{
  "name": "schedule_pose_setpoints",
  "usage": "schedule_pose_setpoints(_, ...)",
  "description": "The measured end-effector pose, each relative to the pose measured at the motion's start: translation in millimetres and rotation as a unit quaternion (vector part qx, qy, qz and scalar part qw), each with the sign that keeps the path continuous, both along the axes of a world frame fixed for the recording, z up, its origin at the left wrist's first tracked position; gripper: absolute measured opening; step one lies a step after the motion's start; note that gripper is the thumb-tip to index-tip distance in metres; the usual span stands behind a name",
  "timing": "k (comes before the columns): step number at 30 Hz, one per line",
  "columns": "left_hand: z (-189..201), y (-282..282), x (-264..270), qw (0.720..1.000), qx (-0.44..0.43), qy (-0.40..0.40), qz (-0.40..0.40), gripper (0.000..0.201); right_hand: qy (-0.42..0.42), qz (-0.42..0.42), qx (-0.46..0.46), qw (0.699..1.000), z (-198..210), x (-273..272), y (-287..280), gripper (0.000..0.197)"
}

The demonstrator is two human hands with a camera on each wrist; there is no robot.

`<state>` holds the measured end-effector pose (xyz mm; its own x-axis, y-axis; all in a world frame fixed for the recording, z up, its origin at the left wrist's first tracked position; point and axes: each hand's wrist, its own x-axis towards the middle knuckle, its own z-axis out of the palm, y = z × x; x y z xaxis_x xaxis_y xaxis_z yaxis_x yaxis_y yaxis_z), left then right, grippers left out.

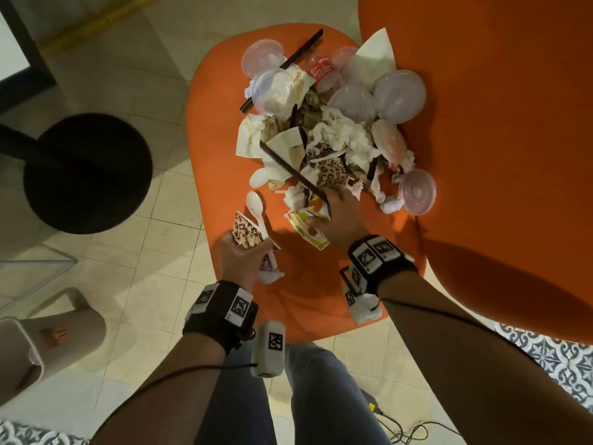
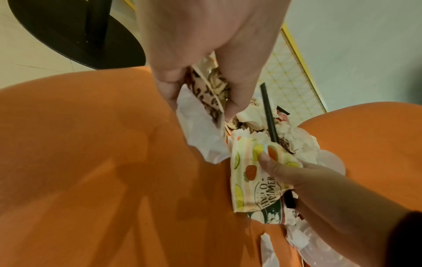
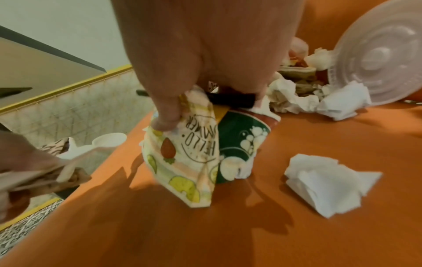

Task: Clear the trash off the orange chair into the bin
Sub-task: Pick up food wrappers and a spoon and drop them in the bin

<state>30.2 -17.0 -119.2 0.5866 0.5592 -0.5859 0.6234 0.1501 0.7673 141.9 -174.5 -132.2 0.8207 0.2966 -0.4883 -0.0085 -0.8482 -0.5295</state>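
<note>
The orange chair seat point(image 1: 224, 139) holds a pile of trash point(image 1: 337, 130): clear lids, crumpled tissues, paper cups, black straws. My left hand point(image 1: 244, 252) point(image 2: 200, 101) hovers at the seat's front left edge and grips a leopard-print paper cup point(image 1: 245, 229) point(image 2: 205, 94), a white spoon point(image 1: 256, 207) and a tissue point(image 2: 200, 137). My right hand point(image 1: 327, 213) point(image 3: 210, 108) pinches a crushed fruit-print paper cup point(image 3: 182, 162) point(image 2: 248, 180) together with a black straw point(image 3: 226, 99) at the pile's near edge. A green cup point(image 3: 242, 137) sits against the fruit-print one.
A beige bin point(image 1: 38, 342) stands on the tiled floor at lower left. A black round table base point(image 1: 86, 171) is left of the chair. The chair's back point(image 1: 497, 123) rises on the right. A loose tissue point(image 3: 326, 184) and a clear lid point(image 3: 374, 54) lie nearby.
</note>
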Motion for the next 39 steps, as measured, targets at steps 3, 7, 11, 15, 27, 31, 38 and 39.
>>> schedule_pose_setpoints(3,-2,4,-3,1.000,0.006,0.007,-0.010,0.016,-0.003,0.080,-0.100,0.992,-6,5,4,0.067)
schedule_pose_setpoints(7,-7,4,-3,1.000,0.002,0.013,-0.001,0.032,0.024,0.156,-0.157,0.975,-18,1,8,0.070)
schedule_pose_setpoints(11,-10,3,-2,1.000,0.000,0.020,-0.002,0.035,0.051,0.136,-0.178,0.973,-16,-3,4,0.046)
schedule_pose_setpoints(15,-11,2,0,1.000,-0.011,0.027,0.006,0.038,0.076,0.086,-0.118,0.986,-15,2,0,0.064)
schedule_pose_setpoints(27,-14,1,7,0.997,-0.066,0.034,0.013,0.035,0.127,0.111,-0.128,0.977,-13,-6,-4,0.079)
schedule_pose_setpoints(31,-13,3,3,0.998,-0.050,0.036,0.003,0.044,0.171,0.053,-0.103,0.978,-9,-8,-3,0.055)
schedule_pose_setpoints(38,-2,7,-5,0.998,-0.061,-0.004,-0.009,0.020,0.163,-0.051,0.063,0.983,16,-24,-13,0.050)
schedule_pose_setpoints(39,1,8,-7,0.998,-0.060,-0.011,-0.005,0.020,0.161,-0.058,0.088,0.981,23,-28,-13,0.047)
